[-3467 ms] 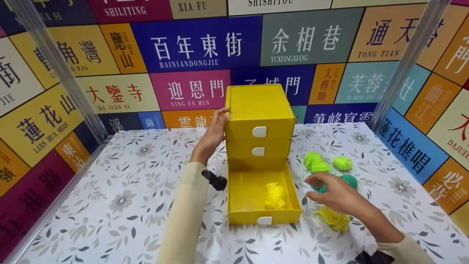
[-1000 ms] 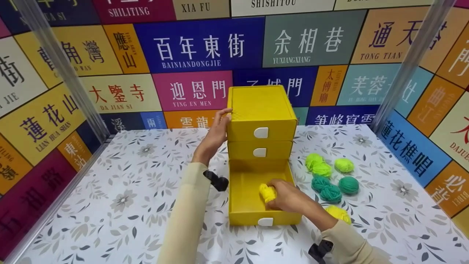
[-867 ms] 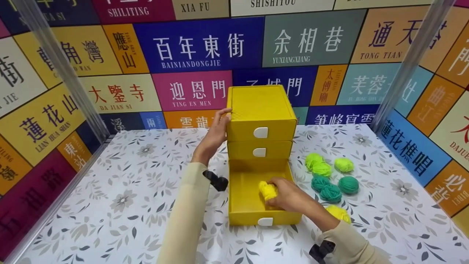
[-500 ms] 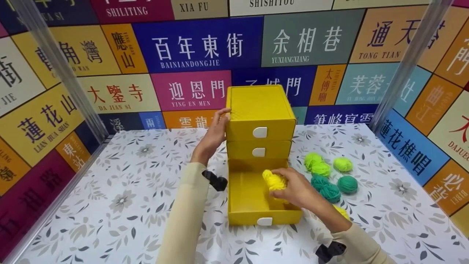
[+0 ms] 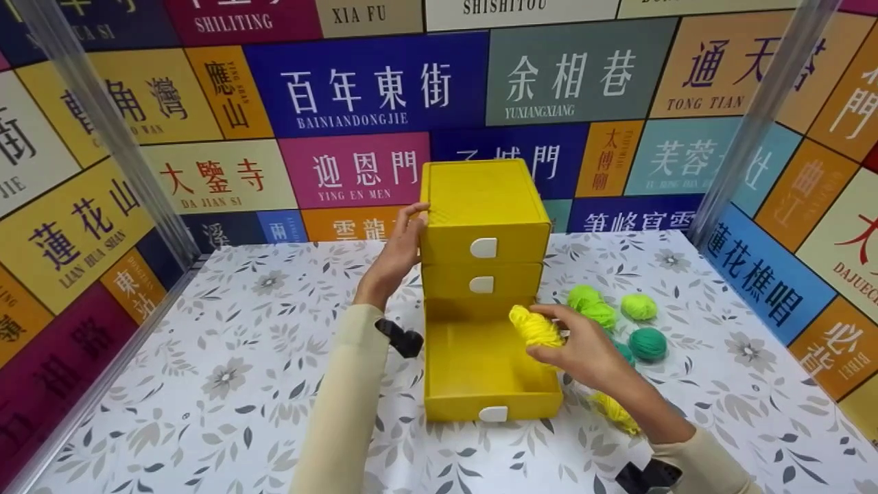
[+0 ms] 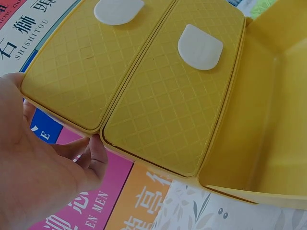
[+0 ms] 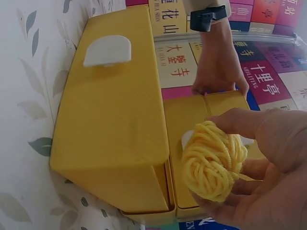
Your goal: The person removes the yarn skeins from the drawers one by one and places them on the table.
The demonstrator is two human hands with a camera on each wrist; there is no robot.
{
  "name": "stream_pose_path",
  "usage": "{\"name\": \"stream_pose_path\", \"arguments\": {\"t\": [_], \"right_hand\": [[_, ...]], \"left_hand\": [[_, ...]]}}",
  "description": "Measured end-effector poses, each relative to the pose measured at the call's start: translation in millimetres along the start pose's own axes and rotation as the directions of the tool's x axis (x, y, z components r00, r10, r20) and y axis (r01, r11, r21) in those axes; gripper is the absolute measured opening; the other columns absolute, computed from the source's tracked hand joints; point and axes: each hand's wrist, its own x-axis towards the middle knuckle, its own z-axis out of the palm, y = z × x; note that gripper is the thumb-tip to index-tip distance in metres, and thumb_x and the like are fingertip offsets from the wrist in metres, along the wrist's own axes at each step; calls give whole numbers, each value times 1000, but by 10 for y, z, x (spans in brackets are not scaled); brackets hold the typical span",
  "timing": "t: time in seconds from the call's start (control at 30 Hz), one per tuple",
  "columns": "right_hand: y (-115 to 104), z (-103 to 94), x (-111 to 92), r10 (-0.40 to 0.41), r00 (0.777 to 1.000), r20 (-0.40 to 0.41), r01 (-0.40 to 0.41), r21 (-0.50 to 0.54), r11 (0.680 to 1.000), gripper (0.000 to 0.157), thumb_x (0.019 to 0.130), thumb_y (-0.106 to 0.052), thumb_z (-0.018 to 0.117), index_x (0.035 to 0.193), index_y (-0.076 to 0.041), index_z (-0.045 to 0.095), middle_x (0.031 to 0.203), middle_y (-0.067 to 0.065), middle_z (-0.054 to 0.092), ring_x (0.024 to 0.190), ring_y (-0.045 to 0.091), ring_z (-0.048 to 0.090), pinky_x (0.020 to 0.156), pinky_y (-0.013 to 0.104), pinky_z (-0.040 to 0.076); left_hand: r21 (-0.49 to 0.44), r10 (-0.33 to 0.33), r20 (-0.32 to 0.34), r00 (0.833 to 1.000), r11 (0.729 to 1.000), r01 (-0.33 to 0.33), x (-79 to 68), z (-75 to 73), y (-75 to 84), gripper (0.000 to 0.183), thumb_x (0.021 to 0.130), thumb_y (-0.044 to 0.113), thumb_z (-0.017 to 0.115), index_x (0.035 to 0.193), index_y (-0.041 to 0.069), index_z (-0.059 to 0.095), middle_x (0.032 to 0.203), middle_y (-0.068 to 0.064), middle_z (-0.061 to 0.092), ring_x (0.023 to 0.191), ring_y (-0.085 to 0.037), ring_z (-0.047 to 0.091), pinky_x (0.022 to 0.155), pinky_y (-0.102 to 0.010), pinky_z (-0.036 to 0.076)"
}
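Observation:
My right hand [image 5: 583, 346] pinches a bright yellow ball of yarn [image 5: 535, 328] between thumb and fingers, above the right side of the pulled-out bottom drawer [image 5: 453, 408]. In the right wrist view the yarn [image 7: 213, 160] shows its wound strands. The yellow three-drawer unit [image 5: 483, 192] stands upright, its upper two drawers closed, each with a white tab. My left hand [image 5: 398, 250] rests against the unit's upper left side. In the left wrist view that hand's fingers [image 6: 96, 158] touch the side edge near the seam between the upper drawers.
To the right of the unit lie lime green yarn balls [image 5: 591, 307], another lime ball [image 5: 639, 307], a teal ball [image 5: 647, 344] and a yellow yarn ball [image 5: 617, 412]. More teal yarn is partly hidden behind my right hand. Printed panels surround the floral-covered table [image 5: 226, 377].
My right hand reached into the bottom drawer, took hold of the yellow yarn ball there, and has lifted it up and to the right. My left hand has stayed at the unit's side.

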Motion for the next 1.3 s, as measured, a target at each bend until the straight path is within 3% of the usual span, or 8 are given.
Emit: {"name": "stream_pose_path", "arguments": {"t": [0.37, 0.6, 0.9, 1.13, 1.3], "right_hand": [[81, -328, -122, 64, 998, 13, -62, -113, 992, 62, 89, -31, 76, 144, -18, 52, 152, 17, 48, 130, 40, 51, 108, 60, 43], [239, -525, -224, 95, 995, -6, -95, -137, 986, 67, 87, -38, 77, 145, -16, 52, 153, 22, 45, 139, 47, 40, 110, 67, 36], [512, -749, -351, 144, 989, -26, -146, -178, 973, 72, 89, -41, 74, 148, -11, 47, 155, 27, 38, 134, 51, 41, 103, 66, 42], [799, -873, -437, 173, 985, -20, -173, -209, 962, 74, 87, -44, 75, 147, -9, 47, 151, 30, 42, 123, 51, 47, 86, 50, 55], [1001, -906, -484, 186, 982, -20, -186, -235, 954, 77, 85, -46, 77, 144, -6, 51, 145, 30, 49, 121, 52, 49, 90, 58, 52]], "left_hand": [[-19, 10, -5, 1000, 1000, -11, 6, -12, -4, 37, 110, 35, 30, 146, 25, 32, 155, -8, 34, 136, -26, 47, 116, -55, 37], [-13, -1, -4, 1000, 1000, 1, 6, -12, -5, 38, 109, 36, 31, 146, 26, 32, 156, -8, 33, 138, -25, 45, 117, -54, 36], [7, -4, -3, 1000, 1000, 4, 5, -13, 5, 39, 109, 37, 31, 147, 27, 32, 158, -8, 31, 139, -25, 44, 117, -54, 36], [-12, -6, 7, 1000, 1000, 6, -7, -14, -4, 39, 110, 36, 30, 147, 26, 30, 158, -8, 29, 140, -26, 42, 118, -56, 34], [6, -11, -2, 1000, 1000, 11, -9, -8, -1, 39, 110, 36, 29, 147, 27, 31, 157, -9, 31, 141, -26, 41, 118, -57, 34]]}}
